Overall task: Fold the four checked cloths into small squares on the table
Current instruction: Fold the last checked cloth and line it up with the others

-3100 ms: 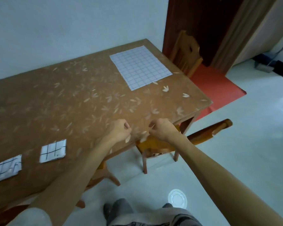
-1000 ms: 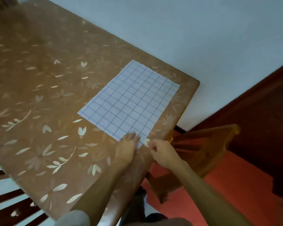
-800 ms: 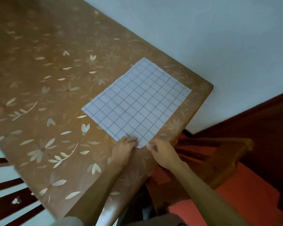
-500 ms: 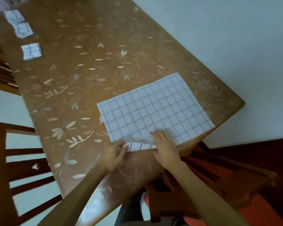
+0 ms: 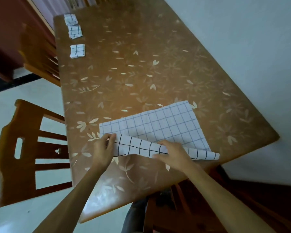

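Head view, down onto a brown table (image 5: 141, 73) with a pale flower pattern. Close to its near edge, toward the near right corner, the large checked cloth (image 5: 158, 125), mostly flat on the tabletop, with its near border lifted and turned over and bolder black lines on the turned side. At the cloth's near left corner, the left hand (image 5: 103, 147), fingers and thumb pinching that corner just above the surface. Further right along the same lifted border, the right hand (image 5: 173, 153), fingers curled over the flap and gripping it. Both hands well apart, with a stretch of the flap between them. Right tip of the flap just at the table's near edge. Along the left edge by the far left corner, in a row, the farthest folded square (image 5: 71, 19), touching or slightly overlapping it the middle folded square (image 5: 75, 31), and a little apart the nearest folded square (image 5: 77, 50). Beside the left edge, a wooden chair (image 5: 23, 148) on the pale floor (image 5: 32, 91); further back, a second chair (image 5: 39, 52). Along the right edge, a pale wall (image 5: 242, 39).
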Tool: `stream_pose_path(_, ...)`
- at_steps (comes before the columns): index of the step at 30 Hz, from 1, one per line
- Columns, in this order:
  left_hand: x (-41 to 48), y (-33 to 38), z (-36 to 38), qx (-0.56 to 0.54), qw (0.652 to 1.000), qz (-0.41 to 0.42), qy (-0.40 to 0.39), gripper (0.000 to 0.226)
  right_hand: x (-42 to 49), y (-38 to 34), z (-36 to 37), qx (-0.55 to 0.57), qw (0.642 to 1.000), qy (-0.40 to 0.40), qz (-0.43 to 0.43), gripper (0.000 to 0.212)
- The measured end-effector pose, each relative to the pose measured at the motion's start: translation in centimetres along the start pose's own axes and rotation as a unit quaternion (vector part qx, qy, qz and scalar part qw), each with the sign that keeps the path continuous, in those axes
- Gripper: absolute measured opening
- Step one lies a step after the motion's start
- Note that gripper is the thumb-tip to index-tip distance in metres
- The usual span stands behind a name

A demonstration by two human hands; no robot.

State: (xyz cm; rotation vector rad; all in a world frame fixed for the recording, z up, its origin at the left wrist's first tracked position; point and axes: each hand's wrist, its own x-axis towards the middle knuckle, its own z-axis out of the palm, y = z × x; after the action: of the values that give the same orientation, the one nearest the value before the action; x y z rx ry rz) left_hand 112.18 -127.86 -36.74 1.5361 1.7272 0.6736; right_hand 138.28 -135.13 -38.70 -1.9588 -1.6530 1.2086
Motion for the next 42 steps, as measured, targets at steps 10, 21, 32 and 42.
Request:
stream_pose_path(10,0.0,-2.2,-1.8,0.006,0.994,-0.103,0.035,0.044,2.8,5.6,-5.7,-0.035,0.994,-0.026,0.096,0.045)
stream_pose_path(21,4.0,-8.7,-4.8,-0.049,0.966,-0.245,0.071,0.067,6.9,7.4,-11.3,0.074,0.986,-0.088,0.12,0.027)
stream_pose_path(32,7.7,-8.7,-4.0,0.059,0.983,-0.175,-0.005,0.04,13.3,5.5,-7.9,0.158,0.973,0.137,0.094,0.018)
stream_pose_path(42,8.4,-10.2,-2.6,0.234,0.96,-0.133,0.071,0.03,18.9,5.6,-5.2,0.07,0.976,0.174,0.109,0.026)
